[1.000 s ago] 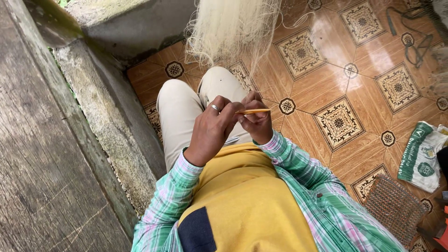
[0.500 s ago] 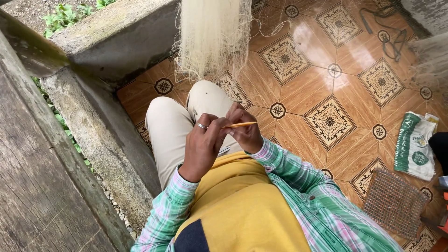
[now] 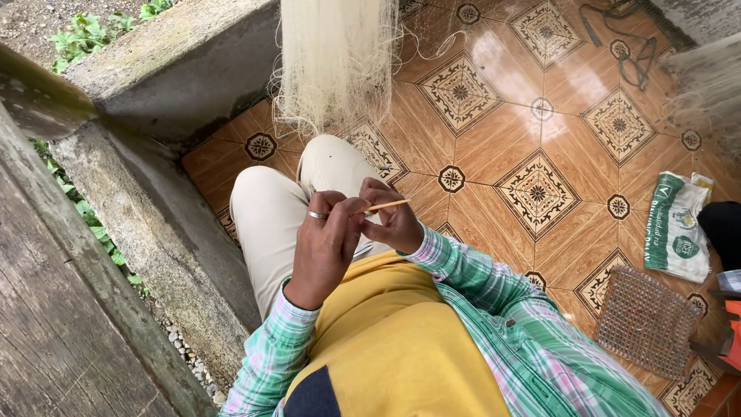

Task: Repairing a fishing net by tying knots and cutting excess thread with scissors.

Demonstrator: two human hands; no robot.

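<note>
Seated on patterned tile floor point(image 3: 494, 147), knees up in beige trousers. My left hand point(image 3: 324, 247), silver ring point(image 3: 317, 215) on one finger, is curled, fingertips pressed together at the near end of a thin yellow-orange netting needle point(image 3: 384, 206). My right hand point(image 3: 395, 220) is curled too, pinching the same needle from below; its tip points out to the right over the tiles. Pale fishing net point(image 3: 336, 58) hangs just ahead of my knees. Woven mat point(image 3: 644, 320) and green-white sack point(image 3: 678, 228) lie off to my right, well apart.
</note>
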